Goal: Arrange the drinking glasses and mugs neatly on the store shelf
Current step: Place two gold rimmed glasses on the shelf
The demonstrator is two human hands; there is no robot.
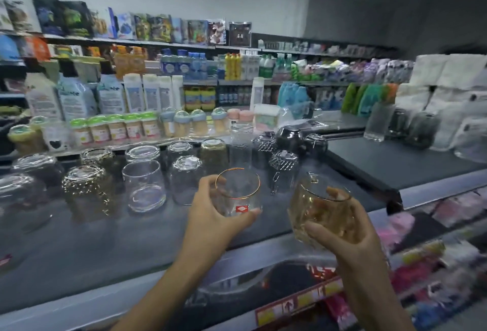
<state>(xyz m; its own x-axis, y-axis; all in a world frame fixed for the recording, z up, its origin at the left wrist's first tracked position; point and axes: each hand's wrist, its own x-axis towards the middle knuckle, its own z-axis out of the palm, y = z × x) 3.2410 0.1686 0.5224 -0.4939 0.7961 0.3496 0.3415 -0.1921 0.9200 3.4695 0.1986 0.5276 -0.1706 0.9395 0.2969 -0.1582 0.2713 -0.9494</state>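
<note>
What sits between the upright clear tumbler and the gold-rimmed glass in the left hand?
Head view: one upside-down clear glass stands on the shelf between the upright tumbler and the gold-rimmed glass that the left hand holds.

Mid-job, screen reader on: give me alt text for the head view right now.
A person's left hand holds a clear gold-rimmed glass and the right hand holds a tilted amber-tinted glass, both above a dark store shelf. Behind them stand rows of glasses, most upside down, with bottles on shelving beyond.
</note>
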